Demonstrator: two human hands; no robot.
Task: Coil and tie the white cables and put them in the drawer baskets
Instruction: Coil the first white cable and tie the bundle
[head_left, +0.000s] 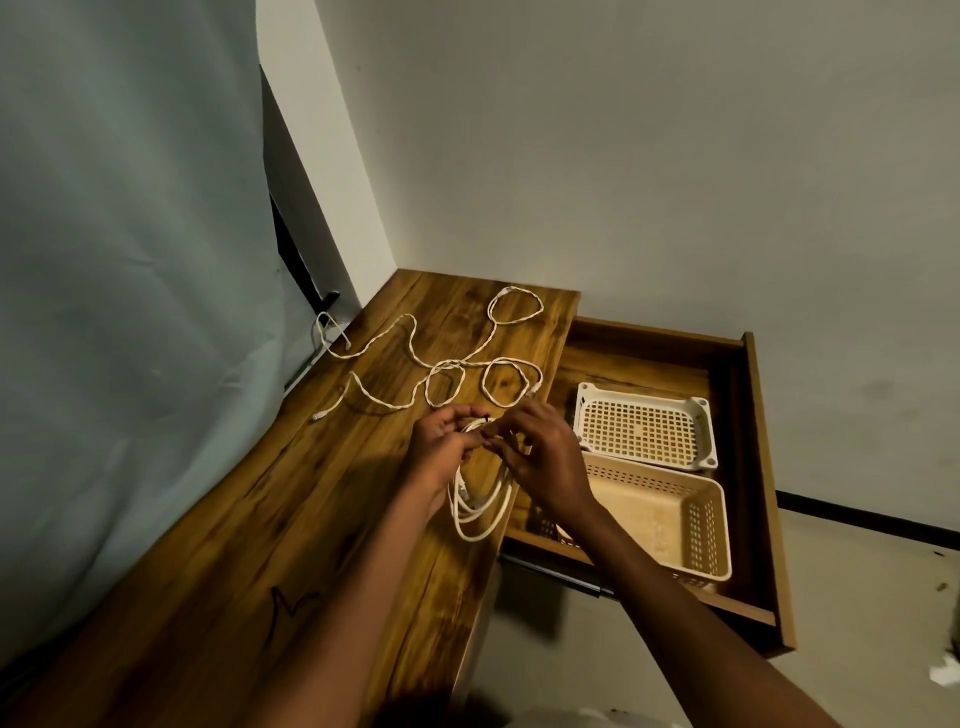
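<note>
Head view: both hands, left hand (441, 441) and right hand (540, 457), pinch a coiled white cable (480, 506) near the tabletop (260, 519) edge; a loose cable (447, 353) sprawls behind, two baskets (644, 431) in the open drawer (753, 467) alongside.

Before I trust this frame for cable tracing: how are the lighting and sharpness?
Head view: dim, warm light; both hands cast a dark shadow on the desk; wide-angle bending of the wall edges; the loose cable is sharp, the coiled cable slightly soft.
</note>
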